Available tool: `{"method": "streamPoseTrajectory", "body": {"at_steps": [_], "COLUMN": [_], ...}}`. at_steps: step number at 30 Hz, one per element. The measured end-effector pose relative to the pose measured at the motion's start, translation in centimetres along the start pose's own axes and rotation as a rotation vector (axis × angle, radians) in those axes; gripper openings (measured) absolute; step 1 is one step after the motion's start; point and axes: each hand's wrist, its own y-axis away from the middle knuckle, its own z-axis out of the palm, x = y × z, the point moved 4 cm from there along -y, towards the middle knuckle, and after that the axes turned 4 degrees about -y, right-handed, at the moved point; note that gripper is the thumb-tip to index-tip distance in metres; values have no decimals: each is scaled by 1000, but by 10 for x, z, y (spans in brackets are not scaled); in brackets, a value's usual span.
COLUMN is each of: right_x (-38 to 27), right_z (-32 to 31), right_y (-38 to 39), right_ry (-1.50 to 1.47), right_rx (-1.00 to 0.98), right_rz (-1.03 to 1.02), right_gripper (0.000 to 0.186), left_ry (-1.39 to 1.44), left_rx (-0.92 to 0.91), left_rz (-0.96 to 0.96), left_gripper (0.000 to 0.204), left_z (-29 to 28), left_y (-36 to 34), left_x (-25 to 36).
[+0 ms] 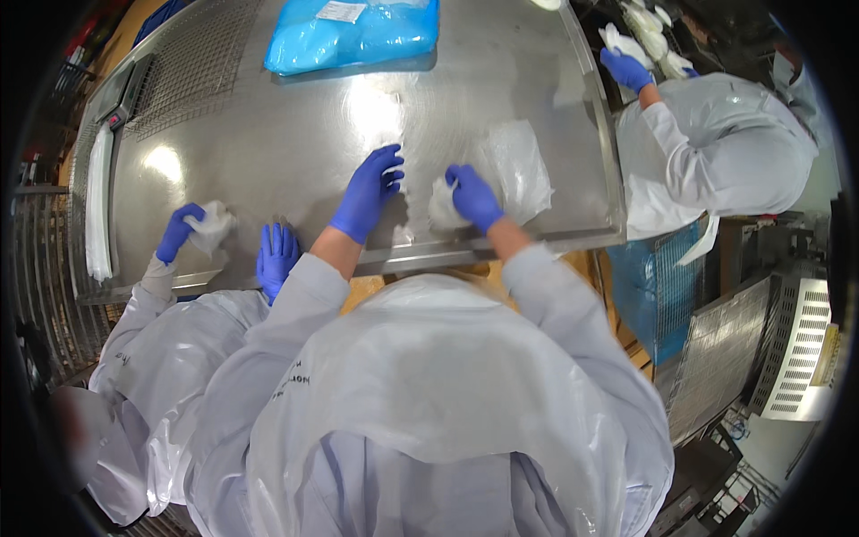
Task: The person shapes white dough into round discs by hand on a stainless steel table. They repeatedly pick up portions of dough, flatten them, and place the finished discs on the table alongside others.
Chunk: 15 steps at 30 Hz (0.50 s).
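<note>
My left hand (369,192), in a blue glove, hovers at or just over the steel table (295,170). Its fingers are slightly curled and apart, and nothing shows in them. To its right, my right hand (475,197), gloved alike, has its fingers closed on a crumpled white cloth (442,208) pressed against the tabletop. Part of that cloth is hidden under the hand. Just right of it lies a flat, thin white plastic sheet or bag (523,170), wrinkled at its lower edge. Bright lamp reflections make the metal surface near my left hand hard to read.
A blue plastic-wrapped package (351,38) lies at the far side. Wire racks (192,72) and a scale-like device (131,94) sit far left. Close on my left, a person's gloved hand (177,231) holds a white cloth (212,227). Another person (707,148) works at the right.
</note>
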Motion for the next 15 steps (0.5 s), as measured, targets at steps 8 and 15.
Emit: {"method": "streamPoseTrajectory", "body": {"at_steps": [8, 15], "right_x": [-160, -12], "right_z": [-149, 21], "right_y": [1, 32], "right_ry": [-282, -2], "right_rx": [438, -240], "right_rz": [-567, -162], "right_gripper": [31, 24], "left_ry": [58, 65], "left_rx": [75, 79], "left_rz": [78, -71], "left_gripper": [34, 37], "left_z": [-39, -42], "left_y": [-22, -19], "left_x": [3, -26]}}
